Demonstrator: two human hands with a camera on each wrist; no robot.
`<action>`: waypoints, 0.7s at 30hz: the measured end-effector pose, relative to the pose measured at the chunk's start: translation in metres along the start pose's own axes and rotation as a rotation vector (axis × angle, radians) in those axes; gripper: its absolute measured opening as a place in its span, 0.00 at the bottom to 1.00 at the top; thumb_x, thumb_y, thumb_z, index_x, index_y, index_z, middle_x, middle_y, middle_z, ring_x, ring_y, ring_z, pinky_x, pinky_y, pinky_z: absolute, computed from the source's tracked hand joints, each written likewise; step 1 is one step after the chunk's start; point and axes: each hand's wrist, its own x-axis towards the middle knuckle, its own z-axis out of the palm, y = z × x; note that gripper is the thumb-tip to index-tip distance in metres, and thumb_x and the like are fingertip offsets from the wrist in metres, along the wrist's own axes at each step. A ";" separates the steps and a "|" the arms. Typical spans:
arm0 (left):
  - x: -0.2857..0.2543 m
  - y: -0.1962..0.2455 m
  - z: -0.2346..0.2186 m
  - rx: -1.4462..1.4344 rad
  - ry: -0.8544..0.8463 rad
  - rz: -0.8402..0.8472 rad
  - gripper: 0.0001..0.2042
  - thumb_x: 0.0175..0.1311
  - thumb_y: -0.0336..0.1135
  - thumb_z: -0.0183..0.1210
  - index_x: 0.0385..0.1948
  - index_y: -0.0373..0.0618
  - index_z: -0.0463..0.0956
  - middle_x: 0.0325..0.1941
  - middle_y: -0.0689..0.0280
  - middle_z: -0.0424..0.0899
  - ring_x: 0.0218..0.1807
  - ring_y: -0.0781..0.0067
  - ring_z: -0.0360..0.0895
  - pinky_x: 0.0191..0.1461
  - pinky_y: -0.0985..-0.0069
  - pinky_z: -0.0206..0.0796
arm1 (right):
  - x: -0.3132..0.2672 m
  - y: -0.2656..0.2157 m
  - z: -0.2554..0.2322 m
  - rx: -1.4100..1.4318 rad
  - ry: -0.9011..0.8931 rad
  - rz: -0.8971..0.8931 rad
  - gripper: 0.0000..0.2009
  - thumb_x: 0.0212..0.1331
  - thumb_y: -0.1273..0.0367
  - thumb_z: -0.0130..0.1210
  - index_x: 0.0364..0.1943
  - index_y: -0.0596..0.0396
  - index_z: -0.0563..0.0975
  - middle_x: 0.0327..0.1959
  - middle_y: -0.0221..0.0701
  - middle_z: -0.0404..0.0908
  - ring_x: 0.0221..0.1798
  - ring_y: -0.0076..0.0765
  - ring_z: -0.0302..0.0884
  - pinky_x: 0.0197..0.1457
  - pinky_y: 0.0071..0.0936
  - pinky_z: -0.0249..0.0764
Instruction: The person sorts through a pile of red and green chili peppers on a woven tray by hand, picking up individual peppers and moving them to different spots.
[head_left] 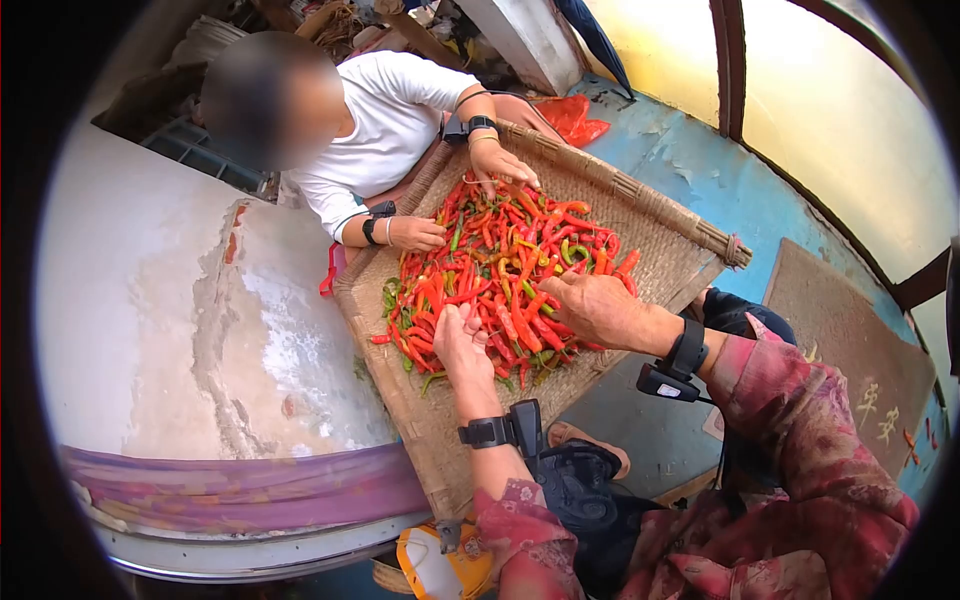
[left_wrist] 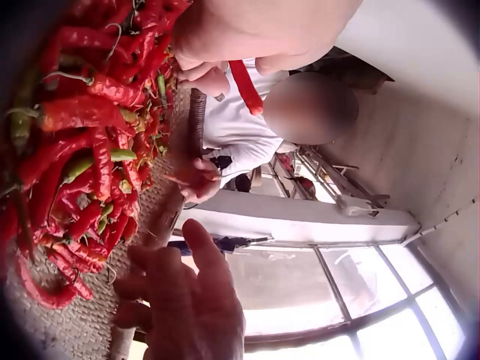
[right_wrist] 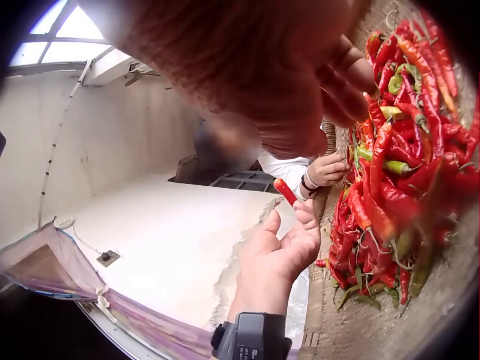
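A heap of red, orange and some green chili peppers (head_left: 515, 265) lies on a woven tray (head_left: 640, 205). My left hand (head_left: 463, 348) is over the near side of the heap. Its fingers grip one red chili pepper (right_wrist: 285, 191), whose end sticks out past them in both wrist views. To the right, my right hand (head_left: 602, 310) hovers at the heap's edge, fingers loosely bent and bare of any pepper in the left wrist view. Across the tray, another person's hands (head_left: 500, 163) touch the far peppers.
A person in a white top sits at the tray's far side. A cracked white wall (head_left: 220, 330) runs along the left, above a purple cloth (head_left: 250, 495). On the blue floor lie a red plastic bag (head_left: 572, 120) and a brown mat (head_left: 850, 340). Windows line the right.
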 end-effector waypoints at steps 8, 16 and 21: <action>-0.014 -0.033 0.017 1.268 -0.230 0.462 0.16 0.51 0.39 0.58 0.39 0.41 0.69 0.24 0.61 0.79 0.27 0.66 0.76 0.35 0.67 0.65 | -0.004 0.000 -0.005 -0.137 -0.042 -0.032 0.10 0.48 0.71 0.52 0.34 0.59 0.69 0.28 0.39 0.73 0.31 0.44 0.76 0.28 0.37 0.73; -0.025 -0.014 0.026 0.697 -0.298 0.358 0.12 0.56 0.31 0.53 0.39 0.36 0.66 0.25 0.62 0.76 0.24 0.76 0.70 0.28 0.78 0.62 | -0.004 0.001 -0.010 -0.227 -0.086 -0.045 0.09 0.46 0.71 0.52 0.31 0.58 0.70 0.23 0.37 0.74 0.26 0.42 0.77 0.25 0.37 0.72; -0.039 0.013 0.024 0.317 -0.257 0.225 0.07 0.57 0.29 0.51 0.34 0.39 0.65 0.22 0.68 0.71 0.21 0.84 0.64 0.24 0.85 0.57 | -0.004 0.000 -0.016 -0.248 -0.114 -0.008 0.07 0.47 0.71 0.51 0.31 0.58 0.70 0.23 0.37 0.75 0.26 0.43 0.77 0.25 0.37 0.72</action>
